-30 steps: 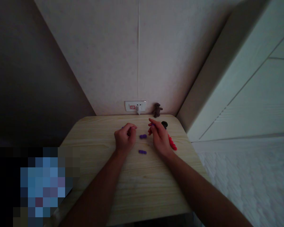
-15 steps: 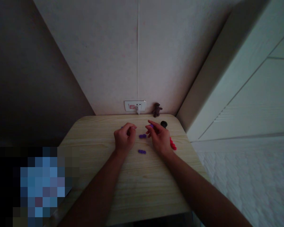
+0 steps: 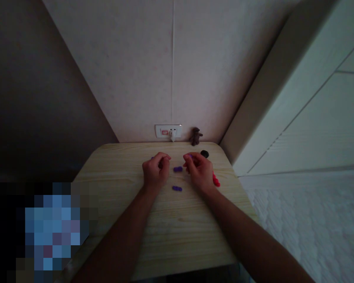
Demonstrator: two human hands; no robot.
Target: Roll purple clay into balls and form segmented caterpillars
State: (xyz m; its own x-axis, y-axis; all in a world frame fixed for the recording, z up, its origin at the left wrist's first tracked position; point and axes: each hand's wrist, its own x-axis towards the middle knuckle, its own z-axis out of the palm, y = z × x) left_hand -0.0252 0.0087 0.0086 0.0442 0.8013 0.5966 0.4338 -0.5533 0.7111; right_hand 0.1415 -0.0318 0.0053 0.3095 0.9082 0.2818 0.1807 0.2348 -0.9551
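Note:
My left hand (image 3: 155, 171) is closed above the wooden table, thumb against the curled fingers. Whatever it may hold is hidden; a dark gap shows between thumb and palm. A bit of purple (image 3: 152, 158) peeks out at its far side. Across from it, my right hand (image 3: 200, 171) pinches a small purple piece (image 3: 190, 156), mostly covered by the fingers. Between the hands lies a purple lumpy piece (image 3: 177, 169), and nearer to me a second purple lumpy strip (image 3: 177, 188). Red lumpy pieces (image 3: 216, 181) lie just right of my right wrist, partly hidden by it.
A small brown bear figure (image 3: 196, 136) stands at the table's back edge by the wall. A round black object (image 3: 204, 153) sits beyond my right hand. On the wall is a socket (image 3: 168, 131) with a white plug. A pale quilted surface (image 3: 306, 220) lies right of the table (image 3: 177, 236).
My right hand's raised fingers have curled in and closed more tightly around the small purple piece. The left hand and the pieces on the table look unchanged.

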